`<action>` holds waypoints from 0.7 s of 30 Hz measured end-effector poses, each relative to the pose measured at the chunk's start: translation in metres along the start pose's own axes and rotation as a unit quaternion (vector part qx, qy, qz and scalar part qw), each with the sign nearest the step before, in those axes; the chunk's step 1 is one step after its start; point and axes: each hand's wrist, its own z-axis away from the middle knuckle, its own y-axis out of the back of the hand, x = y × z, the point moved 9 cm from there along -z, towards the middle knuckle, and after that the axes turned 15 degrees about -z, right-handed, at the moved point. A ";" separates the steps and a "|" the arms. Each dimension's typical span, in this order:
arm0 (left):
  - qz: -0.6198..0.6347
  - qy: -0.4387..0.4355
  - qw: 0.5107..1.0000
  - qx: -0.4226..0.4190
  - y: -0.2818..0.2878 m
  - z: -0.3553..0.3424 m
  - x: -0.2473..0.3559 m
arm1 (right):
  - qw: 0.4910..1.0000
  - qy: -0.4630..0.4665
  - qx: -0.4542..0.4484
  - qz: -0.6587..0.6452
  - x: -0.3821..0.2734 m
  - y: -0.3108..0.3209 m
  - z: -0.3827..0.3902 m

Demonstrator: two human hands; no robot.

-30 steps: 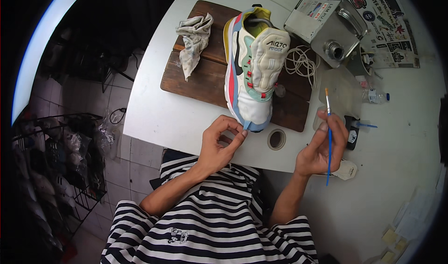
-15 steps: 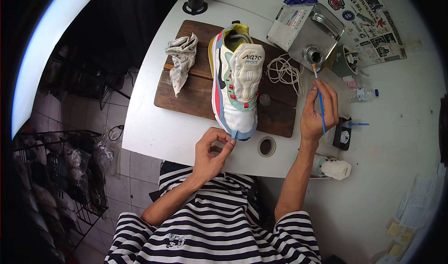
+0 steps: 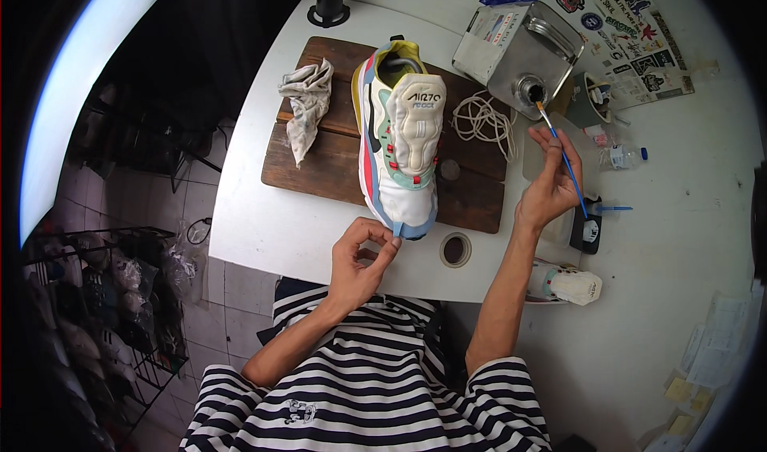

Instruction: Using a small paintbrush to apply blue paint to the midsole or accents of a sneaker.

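A sneaker (image 3: pixel 402 140) stands lengthwise on a wooden board (image 3: pixel 335 160) at the middle of the worktop (image 3: pixel 264 228), toe toward the person. On the board, a crumpled rag (image 3: pixel 306 104) lies to its left and coiled laces (image 3: pixel 482 120) to its right. Behind the laces sits a metal can (image 3: pixel 523 52). A tape roll (image 3: pixel 456 250) lies just in front of the board, near the worktop's front edge.

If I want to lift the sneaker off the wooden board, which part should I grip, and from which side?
Probably grip the sneaker at its heel collar, from the far side: the collar's opening faces up there, giving a rim to hook. The left hand already pinches the toe, and the right hand holds a brush.
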 end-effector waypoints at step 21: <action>0.131 0.051 0.990 0.014 -0.014 0.012 -0.013 | 0.942 -0.063 -0.309 0.117 -0.071 -0.082 0.153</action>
